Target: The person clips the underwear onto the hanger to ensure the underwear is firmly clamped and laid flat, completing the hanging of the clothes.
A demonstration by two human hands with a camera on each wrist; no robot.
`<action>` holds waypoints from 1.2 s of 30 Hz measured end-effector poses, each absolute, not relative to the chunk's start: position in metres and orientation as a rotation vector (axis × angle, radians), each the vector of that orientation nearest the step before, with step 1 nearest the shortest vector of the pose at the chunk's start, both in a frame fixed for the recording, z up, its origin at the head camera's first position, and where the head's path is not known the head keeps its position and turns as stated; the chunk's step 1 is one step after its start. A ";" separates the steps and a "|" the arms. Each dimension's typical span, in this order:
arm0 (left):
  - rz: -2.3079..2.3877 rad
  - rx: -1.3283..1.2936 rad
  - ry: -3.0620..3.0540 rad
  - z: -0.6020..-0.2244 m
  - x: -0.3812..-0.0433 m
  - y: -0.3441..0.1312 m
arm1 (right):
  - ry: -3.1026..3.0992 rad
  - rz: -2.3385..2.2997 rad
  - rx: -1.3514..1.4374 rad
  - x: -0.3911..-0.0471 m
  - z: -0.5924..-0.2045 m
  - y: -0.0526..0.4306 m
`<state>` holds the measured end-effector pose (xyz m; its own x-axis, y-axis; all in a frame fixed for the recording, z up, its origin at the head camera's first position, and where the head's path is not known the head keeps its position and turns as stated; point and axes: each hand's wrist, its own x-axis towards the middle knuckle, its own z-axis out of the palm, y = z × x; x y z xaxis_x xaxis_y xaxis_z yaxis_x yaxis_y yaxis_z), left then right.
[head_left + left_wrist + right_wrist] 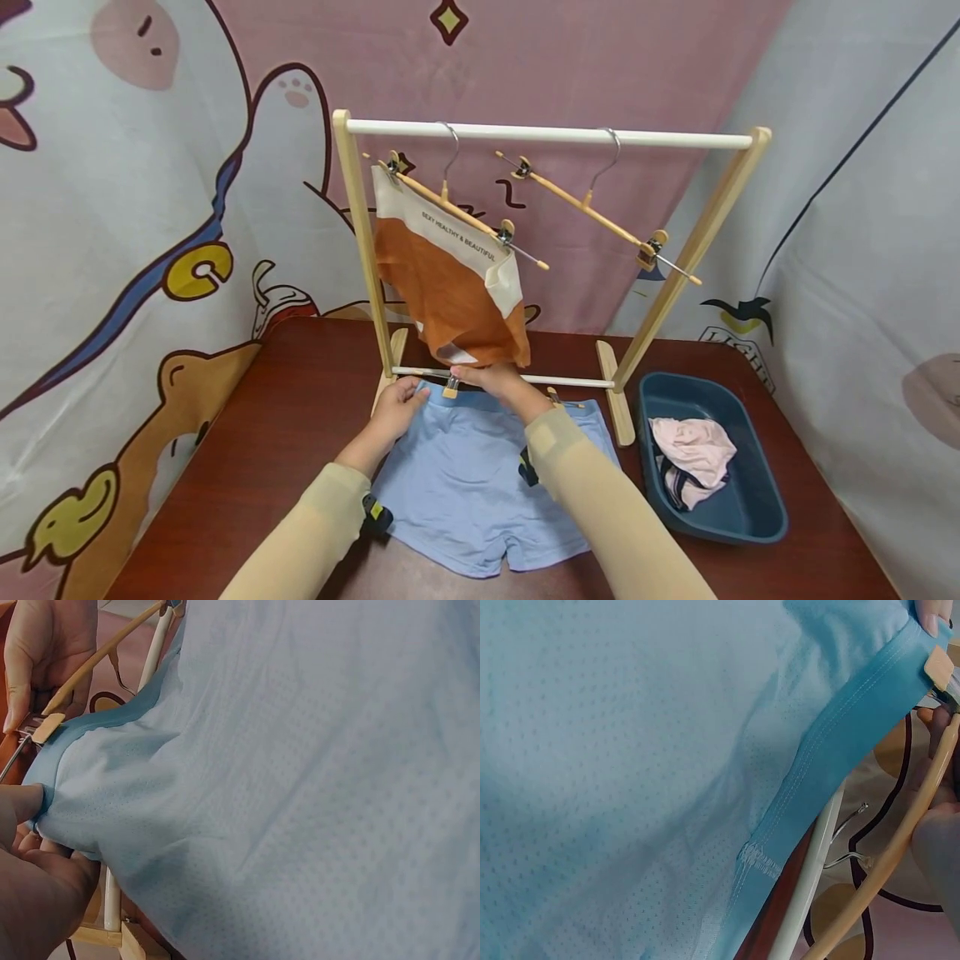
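Light blue boxer briefs (480,475) lie spread on the table, their waistband toward the rack. At the waistband's left end my left hand (397,407) pinches the fabric between thumb and fingers. My right hand (501,383) grips a wooden clip (451,388) of a trouser hanger at the waistband, just right of my left hand. The hanger's bar (889,862) runs along the waistband in the right wrist view, with its other clip (555,397) near the right end. In the left wrist view the held clip (49,727) overlaps the waistband edge.
Behind stands a wooden rack with a white rail (547,132). Orange-and-cream underwear (450,275) hangs there from a clip hanger, beside a bare hanger (592,212). At the right, a blue basin (757,500) holds crumpled pink and dark clothing (693,454). A cartoon-printed curtain (600,50) backs the table.
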<state>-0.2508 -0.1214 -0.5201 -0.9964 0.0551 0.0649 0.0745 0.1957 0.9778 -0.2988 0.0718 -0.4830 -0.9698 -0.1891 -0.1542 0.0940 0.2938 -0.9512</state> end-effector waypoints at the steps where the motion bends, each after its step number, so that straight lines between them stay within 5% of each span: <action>1: -1.976 -0.108 -2.435 -0.520 -0.251 -0.121 | 2.326 -1.740 -0.091 -0.299 -0.483 0.072; 36: -2.139 0.161 -2.322 -0.518 -0.249 -0.107 | 2.326 -1.659 0.013 -0.296 -0.482 0.072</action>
<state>-0.2487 -0.1073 -0.5185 -0.9946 -0.0616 -0.0834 -0.0881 0.0796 0.9929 -0.2964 0.0717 -0.4825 -0.9598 -0.1557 -0.2334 0.1701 0.3390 -0.9253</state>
